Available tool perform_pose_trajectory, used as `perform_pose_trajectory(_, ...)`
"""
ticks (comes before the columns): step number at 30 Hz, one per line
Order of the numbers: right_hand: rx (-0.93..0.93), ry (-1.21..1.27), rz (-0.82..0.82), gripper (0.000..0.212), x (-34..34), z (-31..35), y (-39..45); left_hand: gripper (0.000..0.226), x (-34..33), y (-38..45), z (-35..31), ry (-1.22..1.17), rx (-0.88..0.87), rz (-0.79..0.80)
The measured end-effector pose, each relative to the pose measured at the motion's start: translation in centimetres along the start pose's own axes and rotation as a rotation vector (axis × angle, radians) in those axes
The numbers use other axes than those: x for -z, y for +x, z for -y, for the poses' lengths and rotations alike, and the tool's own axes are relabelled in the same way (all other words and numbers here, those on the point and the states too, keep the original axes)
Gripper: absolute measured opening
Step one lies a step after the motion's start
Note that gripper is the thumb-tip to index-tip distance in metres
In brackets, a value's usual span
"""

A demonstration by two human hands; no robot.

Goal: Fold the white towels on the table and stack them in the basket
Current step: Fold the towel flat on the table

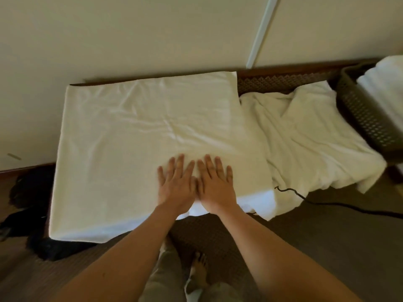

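Head view looks down on my two hands lying flat, side by side, at the lower middle of the frame. My left hand (176,184) and my right hand (214,182) both have straight, spread fingers pressing on the large white towel (141,131) spread smooth across the dark woven table (283,80); neither grasps anything.

Just to its right, the crumpled white towel (305,136) lies in a heap, and its near edge droops over the table front. At the far right of the frame the dark perforated plastic basket (366,114) already holds folded white towels (383,92).

My worry is the near edge: the spread towel overhangs the table front under my wrists, so if I push toward myself the whole sheet may slide off to the floor. Pressing only at the centre could also drive the wrinkles at the frame's middle outward into hard creases, and the fold would then come out crooked. The crumpled towel touches the flat one at its right edge, so a sweep that way may drag it along, or snag the thin black cable (327,202) lying beside its hanging corner.
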State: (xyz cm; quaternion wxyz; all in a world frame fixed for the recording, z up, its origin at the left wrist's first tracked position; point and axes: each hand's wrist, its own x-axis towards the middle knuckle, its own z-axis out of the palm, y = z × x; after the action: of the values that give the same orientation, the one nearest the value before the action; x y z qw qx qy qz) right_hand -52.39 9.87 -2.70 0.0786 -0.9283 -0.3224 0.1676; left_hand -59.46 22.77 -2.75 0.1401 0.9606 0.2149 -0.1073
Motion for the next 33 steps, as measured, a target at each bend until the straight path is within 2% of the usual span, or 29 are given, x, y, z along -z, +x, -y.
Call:
perform_pose_trajectory(2, -0.032, 0.000, -0.018, 0.062, 0.5, -2.3, 0.2, 0.064, 0.2, -0.1, 3.5, 0.028, 0.066, -0.027)
perform_pose_trajectory(5, -0.211, -0.008, -0.043, 0.064, 1.6, -6.4, 0.8, 0.072, 0.9, -1.9, 11.2, 0.060, 0.260, -0.051)
perform_pose_trajectory(8, -0.451, 0.077, -0.033, 0.066, 2.6, -7.8, 1.7, 0.076, 2.2, -4.2, 17.4, -0.010, 0.523, -0.079)
perform_pose_trajectory(10, -0.551, 0.109, -0.057, 0.068, 2.7, -6.1, 2.6, 0.078, 2.9, -4.6, 18.9, -0.125, 0.775, -0.105)
perform_pose_trajectory(11, -0.525, 0.087, -0.075, 0.069, 2.5, -4.7, 3.2, 0.078, 3.2, -4.2, 18.5, -0.175, 0.882, -0.115)
perform_pose_trajectory(12, -0.420, 0.055, -0.101, 0.069, 2.1, -2.7, 3.8, 0.078, 3.5, -3.5, 17.7, -0.198, 0.934, -0.122)
perform_pose_trajectory(13, -0.264, 0.043, -0.121, 0.068, 1.6, -0.4, 4.4, 0.077, 3.6, -2.6, 16.5, -0.186, 0.901, -0.131)
perform_pose_trajectory(14, -0.083, 0.035, -0.123, 0.068, 1.1, 2.0, 5.1, 0.076, 3.4, -1.5, 15.0, -0.161, 0.799, -0.137)
perform_pose_trajectory(16, 0.213, -0.018, -0.050, 0.065, 0.1, 6.2, 7.0, 0.072, 2.8, 1.0, 12.2, -0.104, 0.498, -0.112)
perform_pose_trajectory(18, 0.348, -0.063, -0.012, 0.060, -0.3, 8.3, 9.4, 0.074, 3.0, 3.5, 10.8, -0.046, 0.278, -0.059)
perform_pose_trajectory(20, 0.372, -0.131, 0.008, 0.057, 0.1, 7.8, 11.7, 0.076, 3.6, 5.8, 12.1, -0.002, 0.238, -0.059)
perform_pose_trajectory(22, 0.292, -0.142, 0.033, 0.059, 1.2, 5.4, 14.2, 0.078, 4.4, 7.3, 15.7, 0.008, 0.308, -0.103)
perform_pose_trajectory(25, -0.059, -0.130, -0.034, 0.061, 3.8, 1.1, 17.7, 0.076, 6.2, 8.6, 22.5, -0.002, 0.485, -0.135)
perform_pose_trajectory(28, -0.388, -0.055, -0.040, 0.066, 5.5, 0.2, 20.4, 0.075, 8.5, 10.1, 25.7, -0.100, 0.772, -0.121)
perform_pose_trajectory(29, -0.396, -0.052, -0.057, 0.067, 5.5, 1.3, 21.3, 0.074, 9.0, 11.0, 25.4, -0.110, 0.831, -0.136)
perform_pose_trajectory(30, -0.324, -0.059, -0.093, 0.068, 5.3, 3.0, 21.9, 0.073, 9.2, 11.9, 24.6, -0.091, 0.824, -0.163)
perform_pose_trajectory(31, -0.186, -0.049, -0.123, 0.068, 5.0, 5.3, 22.3, 0.072, 9.2, 12.9, 23.3, -0.069, 0.743, -0.195)
perform_pose_trajectory(33, 0.167, -0.088, -0.108, 0.065, 3.7, 10.1, 23.6, 0.073, 8.7, 15.2, 20.4, -0.056, 0.438, -0.179)
